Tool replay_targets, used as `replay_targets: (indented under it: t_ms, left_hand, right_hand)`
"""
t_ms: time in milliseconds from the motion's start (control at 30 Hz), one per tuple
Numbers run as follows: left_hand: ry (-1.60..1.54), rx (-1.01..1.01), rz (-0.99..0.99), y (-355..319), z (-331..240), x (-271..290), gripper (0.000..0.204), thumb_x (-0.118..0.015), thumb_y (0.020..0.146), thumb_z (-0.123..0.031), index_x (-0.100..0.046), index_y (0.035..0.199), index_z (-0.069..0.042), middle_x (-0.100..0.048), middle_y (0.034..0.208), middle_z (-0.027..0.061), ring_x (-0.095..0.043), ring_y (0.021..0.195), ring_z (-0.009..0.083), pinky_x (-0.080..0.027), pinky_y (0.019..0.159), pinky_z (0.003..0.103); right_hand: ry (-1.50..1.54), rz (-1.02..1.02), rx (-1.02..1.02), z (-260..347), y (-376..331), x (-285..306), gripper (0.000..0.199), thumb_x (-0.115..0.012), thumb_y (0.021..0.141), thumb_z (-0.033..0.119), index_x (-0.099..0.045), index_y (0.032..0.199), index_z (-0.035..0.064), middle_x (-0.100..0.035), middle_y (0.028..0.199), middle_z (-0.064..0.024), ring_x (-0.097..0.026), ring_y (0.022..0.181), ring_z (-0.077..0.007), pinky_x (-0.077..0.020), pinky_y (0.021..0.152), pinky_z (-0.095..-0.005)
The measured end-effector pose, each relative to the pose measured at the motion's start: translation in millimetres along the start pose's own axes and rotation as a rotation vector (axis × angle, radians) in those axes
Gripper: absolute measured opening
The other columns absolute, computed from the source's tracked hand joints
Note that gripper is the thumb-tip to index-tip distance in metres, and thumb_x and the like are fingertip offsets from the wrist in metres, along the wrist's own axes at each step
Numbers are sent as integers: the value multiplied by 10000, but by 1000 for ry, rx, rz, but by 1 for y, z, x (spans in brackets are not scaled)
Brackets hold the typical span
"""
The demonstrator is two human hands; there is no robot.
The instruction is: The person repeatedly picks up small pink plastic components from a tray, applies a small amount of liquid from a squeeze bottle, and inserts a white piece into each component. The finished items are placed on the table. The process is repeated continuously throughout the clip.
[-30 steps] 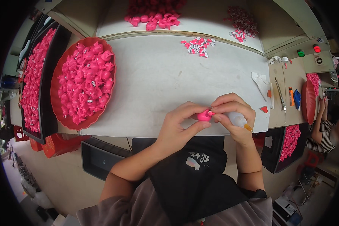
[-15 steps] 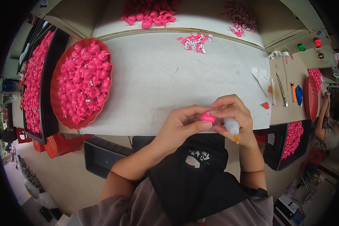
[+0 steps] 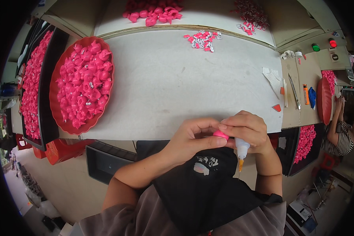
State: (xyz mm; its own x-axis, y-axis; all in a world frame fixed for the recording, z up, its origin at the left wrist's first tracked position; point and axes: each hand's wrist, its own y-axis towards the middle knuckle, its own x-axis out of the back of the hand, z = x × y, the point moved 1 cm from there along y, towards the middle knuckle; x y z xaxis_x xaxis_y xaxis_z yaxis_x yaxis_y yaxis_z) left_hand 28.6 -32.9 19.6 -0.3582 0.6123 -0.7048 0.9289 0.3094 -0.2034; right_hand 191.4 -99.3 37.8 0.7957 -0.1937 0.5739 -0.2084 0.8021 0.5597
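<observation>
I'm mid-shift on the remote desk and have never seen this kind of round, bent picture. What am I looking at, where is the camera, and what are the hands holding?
No machine here: a person's two bare hands, filmed by a wide fisheye camera on their head looking down, so straight edges curve. The left hand pinches a small pink piece. The right hand touches that piece and holds a small squeeze bottle, nozzle pointing down. Beyond lies a pale work table with a red tray of pink pieces on the left, a small pile of pink and white pieces at the far edge, and hand tools on the right. Another person sits at far right.
</observation>
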Motion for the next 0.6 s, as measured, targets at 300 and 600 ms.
replay_targets:
  t_ms: [300, 600]
  left_hand:
    - [51, -71, -111, -5, 7, -1, 154, -591, 813, -21, -609, 951, 45, -573, 877, 50, -579, 842, 125, -472, 743, 237]
    - [0, -83, -108, -5, 14, 3, 173, -595, 807, -28, -615, 969, 30, -595, 912, 64, -576, 863, 128, -468, 781, 257]
  right_hand:
    - [2, -2, 88, -3, -2, -4, 322, -749, 589, 85, -630, 863, -33, -581, 808, -118, -543, 533, -180, -441, 452, -250]
    - [-22, 13, 94, -2, 1, -6, 354, -750, 570, 81, -621, 872, -49, -564, 810, -116, -511, 506, -175, -418, 432, -248]
